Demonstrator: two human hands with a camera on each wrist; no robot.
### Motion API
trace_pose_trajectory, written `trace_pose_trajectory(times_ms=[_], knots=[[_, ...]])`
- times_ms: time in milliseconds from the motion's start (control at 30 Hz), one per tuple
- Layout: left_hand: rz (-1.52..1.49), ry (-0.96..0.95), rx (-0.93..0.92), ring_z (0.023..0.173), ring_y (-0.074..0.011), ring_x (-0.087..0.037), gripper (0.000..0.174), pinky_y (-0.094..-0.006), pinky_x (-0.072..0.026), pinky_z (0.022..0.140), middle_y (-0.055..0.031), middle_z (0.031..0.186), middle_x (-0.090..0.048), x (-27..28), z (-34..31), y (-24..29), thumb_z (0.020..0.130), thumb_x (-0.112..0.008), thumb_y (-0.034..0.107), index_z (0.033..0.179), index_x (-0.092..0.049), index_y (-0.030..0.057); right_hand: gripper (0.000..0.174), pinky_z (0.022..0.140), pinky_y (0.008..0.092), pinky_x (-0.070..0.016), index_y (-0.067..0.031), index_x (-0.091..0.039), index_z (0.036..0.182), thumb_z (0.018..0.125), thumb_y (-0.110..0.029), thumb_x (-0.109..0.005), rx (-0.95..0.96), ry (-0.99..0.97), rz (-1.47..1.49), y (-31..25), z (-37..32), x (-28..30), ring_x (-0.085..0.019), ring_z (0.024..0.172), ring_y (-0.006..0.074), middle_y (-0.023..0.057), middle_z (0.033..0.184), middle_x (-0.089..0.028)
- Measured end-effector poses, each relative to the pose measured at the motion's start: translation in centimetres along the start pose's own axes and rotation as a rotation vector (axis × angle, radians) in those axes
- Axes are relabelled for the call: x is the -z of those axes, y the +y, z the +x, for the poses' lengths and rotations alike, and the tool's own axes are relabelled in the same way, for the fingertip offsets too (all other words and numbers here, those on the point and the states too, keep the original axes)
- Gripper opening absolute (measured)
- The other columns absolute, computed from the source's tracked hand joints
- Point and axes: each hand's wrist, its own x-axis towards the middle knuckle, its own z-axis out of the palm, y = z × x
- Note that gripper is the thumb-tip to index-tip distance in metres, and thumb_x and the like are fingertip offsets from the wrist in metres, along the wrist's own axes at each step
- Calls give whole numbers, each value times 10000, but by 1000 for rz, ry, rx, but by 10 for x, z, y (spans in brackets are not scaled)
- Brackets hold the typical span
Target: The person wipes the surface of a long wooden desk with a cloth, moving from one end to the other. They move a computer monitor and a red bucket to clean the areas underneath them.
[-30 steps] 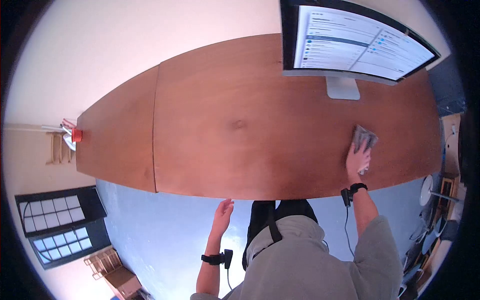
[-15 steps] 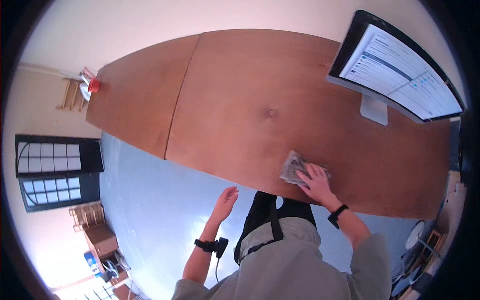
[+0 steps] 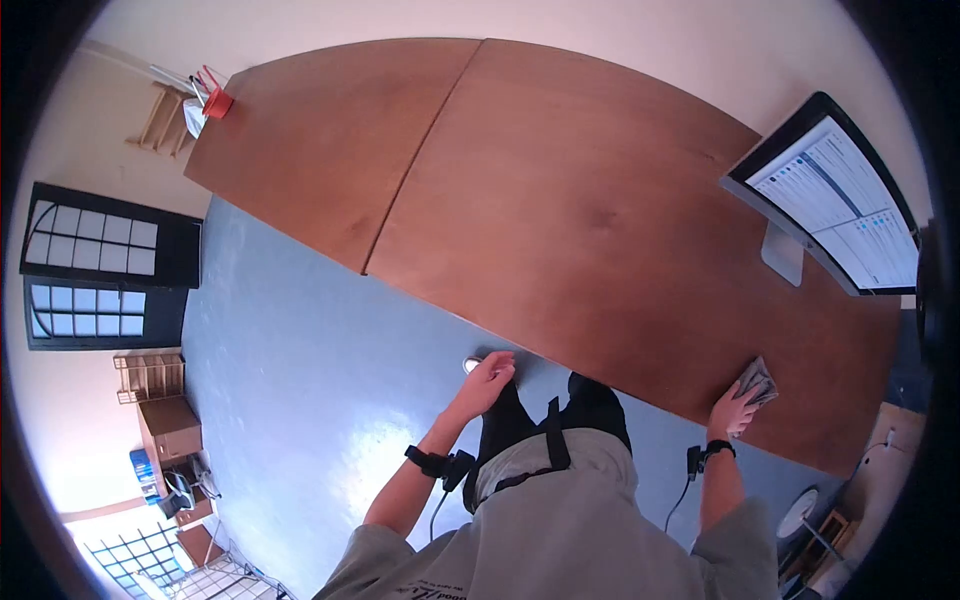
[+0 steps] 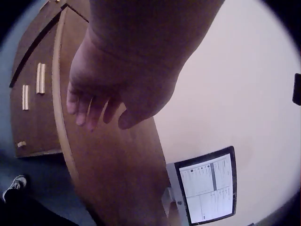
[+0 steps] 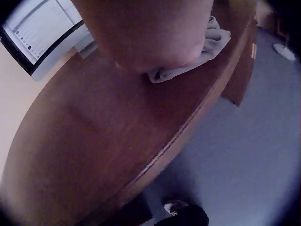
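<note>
A crumpled grey cloth (image 3: 760, 382) lies on the brown wooden table (image 3: 560, 200) near its front edge, toward the right end. My right hand (image 3: 733, 410) grips it against the tabletop. In the right wrist view, folds of the cloth (image 5: 188, 66) stick out beside the hand (image 5: 150, 42), which hides the fingertips. Holding nothing, my left hand (image 3: 487, 383) hangs in front of the body by the table's front edge. Its relaxed, slightly bent fingers (image 4: 96, 110) show in the left wrist view.
A lit monitor (image 3: 835, 195) stands at the table's back right on a silver foot (image 3: 782, 253). At the far left end is a red container (image 3: 217, 103) with sticks in it. A seam (image 3: 420, 155) runs across the tabletop. Blue floor (image 3: 290, 330) lies in front.
The right hand swept the cloth from the right toward the front middle, then back out to the right. The head view has turned, and the left hand has shifted a little right.
</note>
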Motion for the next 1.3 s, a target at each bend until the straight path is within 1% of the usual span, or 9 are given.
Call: trace_pose_trajectory(times_ms=[200, 400, 600, 700, 833, 1067, 1133, 1200, 1300], knots=[[-55, 160, 50, 1101, -219, -574, 353, -339, -453, 933, -146, 1160, -607, 99, -66, -57, 944, -552, 197, 1239, -508, 8, 641, 962, 560, -371, -253, -243, 1482, 940, -579, -349, 45, -57, 50, -103, -79, 44, -429, 1222, 410, 225, 1438, -337], [-275, 431, 52, 1121, -207, -561, 340, -328, -431, 960, -144, 1171, -608, 187, -149, -161, 944, -554, 162, 1237, -514, -7, 628, 966, 563, -363, -226, -279, 1464, 934, -539, -403, 391, 70, 103, -238, -188, 71, -422, 1229, 412, 234, 1410, -370], [-491, 689, 263, 1088, -186, -549, 357, -321, -406, 956, -119, 1156, -622, 213, -236, -185, 946, -552, 192, 1255, -517, 18, 627, 1006, 580, -285, -203, -345, 1434, 894, -486, -491, 805, 140, 329, -370, -317, 106, -359, 1257, 436, 249, 1391, -366], [-551, 732, 347, 1129, -217, -539, 455, -376, -378, 957, -102, 1219, -600, 211, -260, -212, 909, -574, 336, 1275, -516, 73, 636, 995, 583, -280, -189, -363, 1414, 861, -446, -543, 1022, 136, 432, -422, -381, 126, -359, 1238, 442, 261, 1383, -353], [-562, 757, 360, 1136, -222, -537, 452, -372, -373, 965, -104, 1218, -599, 217, -269, -214, 911, -575, 332, 1274, -514, 71, 629, 998, 572, -282, -174, -383, 1392, 842, -412, -576, 1239, 120, 528, -480, -455, 143, -358, 1241, 440, 259, 1373, -361], [-510, 759, 365, 1141, -222, -533, 427, -377, -368, 978, -98, 1218, -603, 266, -243, -197, 920, -574, 304, 1274, -517, 72, 614, 1024, 526, -283, -157, -420, 1368, 818, -338, -627, 1670, 94, 650, -523, -518, 180, -377, 1225, 407, 248, 1342, -397], [-473, 721, 341, 1141, -220, -532, 432, -377, -367, 981, -93, 1215, -605, 290, -229, -192, 917, -577, 314, 1272, -521, 76, 615, 1026, 498, -301, -167, -436, 1359, 799, -307, -646, 1678, 121, 656, -518, -503, 188, -391, 1219, 388, 223, 1331, -416], [-433, 674, 327, 1139, -219, -532, 436, -376, -366, 981, -92, 1214, -605, 318, -206, -187, 915, -579, 318, 1273, -520, 76, 622, 1029, 485, -312, -186, -437, 1364, 790, -307, -644, 1895, 29, 643, -507, -473, 192, -396, 1227, 371, 196, 1332, -424], [-361, 582, 297, 1135, -216, -531, 447, -371, -367, 977, -91, 1212, -606, 364, -161, -174, 911, -584, 328, 1275, -520, 76, 634, 1042, 485, -306, -204, -439, 1367, 778, -317, -646, 1808, -61, 541, -462, -427, 195, -388, 1249, 363, 180, 1350, -419]])
